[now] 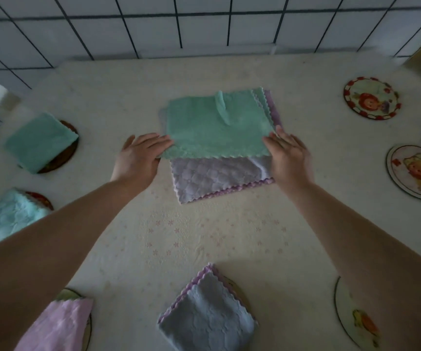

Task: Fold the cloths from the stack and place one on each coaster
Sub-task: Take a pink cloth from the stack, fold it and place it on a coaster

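head | green scalloped-edge microfibre cloth [217, 127] tops stack at worktop [179, 236] centre | left hand [138, 154] pinches its 7 o'clock corner | right hand [289, 154] grips its 4 o'clock edge | bare round picture coasters [371, 97] at 2-4 o'clock | folded cloths on coasters at 6-9 o'clock

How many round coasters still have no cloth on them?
3, all on the right: one far coaster, one middle coaster, and one near coaster partly hidden by the arm. The four other coasters in view carry folded cloths. More could lie outside the picture.
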